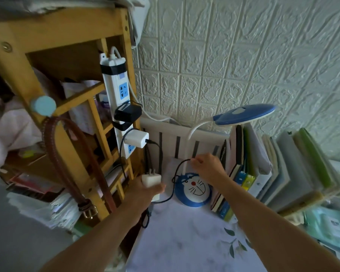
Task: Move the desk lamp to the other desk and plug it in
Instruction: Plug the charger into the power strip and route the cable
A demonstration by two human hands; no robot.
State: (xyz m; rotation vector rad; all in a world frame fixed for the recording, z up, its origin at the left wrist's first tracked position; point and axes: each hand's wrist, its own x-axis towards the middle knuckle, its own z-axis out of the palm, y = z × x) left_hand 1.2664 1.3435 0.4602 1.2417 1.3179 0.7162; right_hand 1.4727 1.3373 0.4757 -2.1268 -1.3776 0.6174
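Note:
The desk lamp stands at the back of the pale desk (185,242). It has a round blue base with a cartoon cat face (193,190), a white bendy neck and a blue head (243,114). My left hand (145,193) grips a white plug adapter (151,180) with its prongs pointing up. A thin black cable (178,169) runs from the adapter to my right hand (208,166), which pinches its end just above the lamp base. A white power strip (120,91) is taped upright to a wooden post, with a free blue socket near its top.
A black adapter (127,112) and a white charger (136,139) sit in the strip. The wooden shelf frame (71,107) stands left, with a brown belt (67,160) hanging from it. Books and folders (273,169) line the desk's right side. A textured white wall is behind.

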